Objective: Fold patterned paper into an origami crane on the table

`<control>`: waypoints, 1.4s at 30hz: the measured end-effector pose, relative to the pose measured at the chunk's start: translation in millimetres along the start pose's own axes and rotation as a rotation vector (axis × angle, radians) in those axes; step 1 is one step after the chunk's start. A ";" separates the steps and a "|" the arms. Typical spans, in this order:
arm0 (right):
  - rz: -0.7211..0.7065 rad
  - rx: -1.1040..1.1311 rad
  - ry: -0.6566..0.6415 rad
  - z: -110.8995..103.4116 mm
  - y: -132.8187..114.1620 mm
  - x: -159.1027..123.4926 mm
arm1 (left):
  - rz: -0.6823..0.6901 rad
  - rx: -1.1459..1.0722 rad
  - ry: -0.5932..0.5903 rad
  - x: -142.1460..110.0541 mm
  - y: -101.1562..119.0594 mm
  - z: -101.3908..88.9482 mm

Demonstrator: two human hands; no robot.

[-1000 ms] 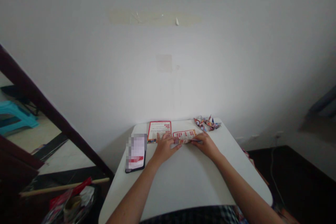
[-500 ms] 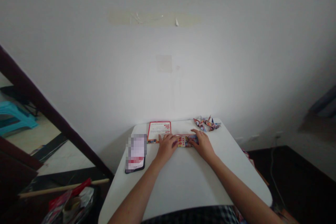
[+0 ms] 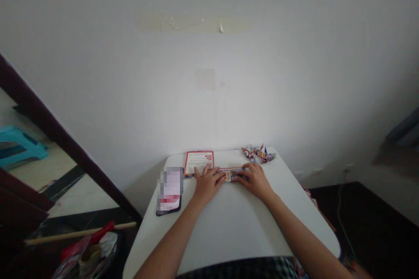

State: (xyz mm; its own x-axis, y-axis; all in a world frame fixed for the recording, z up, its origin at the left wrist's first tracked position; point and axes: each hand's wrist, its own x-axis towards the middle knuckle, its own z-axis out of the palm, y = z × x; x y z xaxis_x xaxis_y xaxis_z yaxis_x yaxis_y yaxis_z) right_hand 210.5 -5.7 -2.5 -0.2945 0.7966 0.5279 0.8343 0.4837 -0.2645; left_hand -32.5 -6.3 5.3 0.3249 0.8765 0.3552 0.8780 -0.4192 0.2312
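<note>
Tabletop (image 3: 238, 222) | folded, multicoloured paper strip (image 3: 229, 177) | grip: left hand (image 3: 207, 184), right hand (image 3: 258, 180) touching it, fingers apart

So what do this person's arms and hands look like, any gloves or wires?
The left hand and right hand wear no gloves. No sleeve, watch or cable shows on the forearms. Any rings are too small to tell.

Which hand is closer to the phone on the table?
Left. The left hand is to the right of the phone, at the left end of the folded paper strip; the right hand is farther away, at the strip's right end.
</note>
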 end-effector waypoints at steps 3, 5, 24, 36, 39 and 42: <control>0.010 -0.011 -0.026 -1.9 -0.2 -0.3 | 0.002 0.014 0.003 0.8 0.0 1.7; 0.028 -0.017 -0.036 -1.1 -0.6 -0.5 | 0.005 0.017 0.007 1.5 -0.1 3.1; 0.113 -0.074 -0.092 -1.4 -3.6 -0.3 | 0.041 0.059 -0.001 2.1 2.6 1.2; 0.156 -0.163 -0.051 -4.0 -6.5 -0.9 | 0.032 0.082 -0.011 3.9 2.9 3.7; 0.168 -0.174 -0.056 -2.5 -5.5 -1.0 | 0.022 0.084 -0.022 4.2 2.9 4.0; 0.182 -0.184 -0.056 -1.7 -5.6 -1.5 | 0.021 0.081 -0.027 4.3 3.3 3.5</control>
State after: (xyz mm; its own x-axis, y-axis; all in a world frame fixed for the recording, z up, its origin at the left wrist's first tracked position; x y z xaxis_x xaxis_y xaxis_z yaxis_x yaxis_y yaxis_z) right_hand 207.1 -10.3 -0.5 -0.1526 0.8858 0.4383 0.9452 0.2604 -0.1971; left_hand -26.9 -3.0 4.5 0.3519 0.8741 0.3347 0.8960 -0.4180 0.1496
